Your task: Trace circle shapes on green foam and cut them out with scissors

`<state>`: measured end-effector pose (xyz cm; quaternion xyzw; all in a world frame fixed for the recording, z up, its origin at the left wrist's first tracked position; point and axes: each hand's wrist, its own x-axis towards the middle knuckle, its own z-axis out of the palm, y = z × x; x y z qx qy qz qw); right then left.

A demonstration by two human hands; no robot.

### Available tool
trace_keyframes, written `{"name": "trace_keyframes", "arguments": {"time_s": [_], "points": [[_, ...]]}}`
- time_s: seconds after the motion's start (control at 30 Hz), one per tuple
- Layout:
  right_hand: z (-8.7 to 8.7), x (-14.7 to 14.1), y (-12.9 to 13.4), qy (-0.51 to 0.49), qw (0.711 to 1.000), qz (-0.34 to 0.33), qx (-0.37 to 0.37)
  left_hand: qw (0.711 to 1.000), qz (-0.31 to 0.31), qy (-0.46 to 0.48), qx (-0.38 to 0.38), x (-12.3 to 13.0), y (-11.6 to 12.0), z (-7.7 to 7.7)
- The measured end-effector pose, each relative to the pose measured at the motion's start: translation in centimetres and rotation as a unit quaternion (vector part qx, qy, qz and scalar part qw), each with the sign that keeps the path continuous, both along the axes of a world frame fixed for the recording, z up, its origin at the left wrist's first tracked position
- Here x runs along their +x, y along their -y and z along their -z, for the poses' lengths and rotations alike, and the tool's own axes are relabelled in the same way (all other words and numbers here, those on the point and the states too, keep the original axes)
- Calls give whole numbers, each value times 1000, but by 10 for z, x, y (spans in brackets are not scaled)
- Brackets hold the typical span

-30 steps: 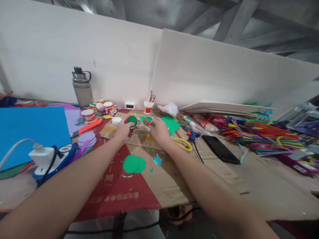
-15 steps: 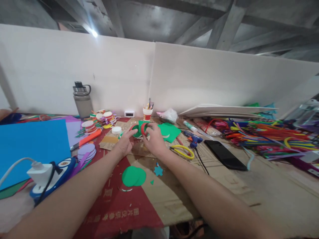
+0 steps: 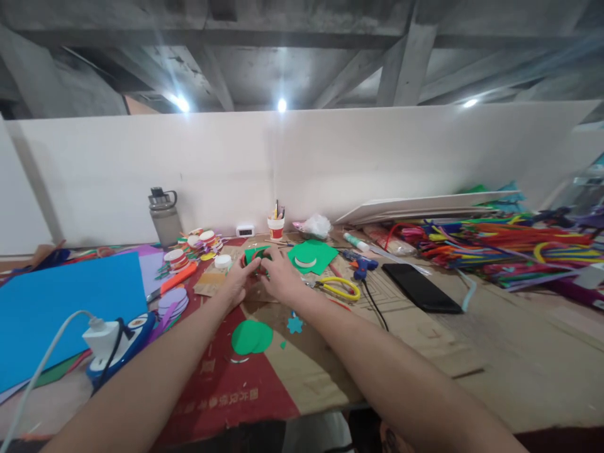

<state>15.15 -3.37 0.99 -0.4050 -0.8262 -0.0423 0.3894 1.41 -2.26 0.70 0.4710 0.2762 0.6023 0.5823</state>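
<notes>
At the middle of the cardboard-covered table, my left hand [image 3: 240,280] and my right hand [image 3: 283,277] are close together. Their fingers are closed around a small green and red round craft piece [image 3: 255,253], partly hidden by the fingers. Just right of my right hand, a green foam sheet [image 3: 321,253] lies with a white ring [image 3: 305,260] on it. Nearer to me are green discs [image 3: 251,337] that overlap, a blue star-like cutout [image 3: 295,323] and a tiny green scrap [image 3: 283,345]. Left of my hands stands a white round lid [image 3: 223,261].
Yellow-handled pliers [image 3: 340,288], a blue glue gun [image 3: 362,265] and a black phone [image 3: 421,287] lie to the right. Pipe cleaners [image 3: 509,245] are heaped beyond. On the left are an orange cutter [image 3: 179,277], a power strip [image 3: 136,336], a blue sheet [image 3: 70,305] and a bottle [image 3: 165,217].
The view has tilted upward. My hands have drawn closer together around the green and red piece, and the red ring between my right fingers is now mostly covered.
</notes>
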Motion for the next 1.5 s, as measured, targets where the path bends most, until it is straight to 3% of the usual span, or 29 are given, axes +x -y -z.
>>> {"name": "trace_keyframes", "arguments": {"time_s": [0.1,0.2,0.3,0.47,0.63,1.0,1.1,1.33,1.4,1.5], "points": [[-5,0,-2,-93,995,-31,-13,1000,-8,-2,-14,-4,0,-2],[-12,0,-4,-216,975,-11,-52,1000,-13,2,-19,-7,0,-3],[-13,0,-8,-274,953,10,-127,1000,4,3,-15,-6,5,-6],[-6,4,-14,-256,951,5,-173,999,36,-8,-9,-2,15,-9],[-8,11,-17,-240,952,25,-187,999,26,-14,-21,-3,11,-8],[-24,41,-26,-216,943,152,-204,994,-84,-43,-47,-4,-2,-7],[-19,46,-28,-184,944,155,-227,990,-128,-43,-31,0,-13,-20],[-8,42,-33,-142,946,144,-255,981,-184,34,-48,39,-71,-77],[-8,43,-34,-141,942,149,-264,982,-173,51,-56,56,-81,-86],[-9,45,-37,-143,937,160,-276,987,-143,55,-48,74,-83,-86]]}}
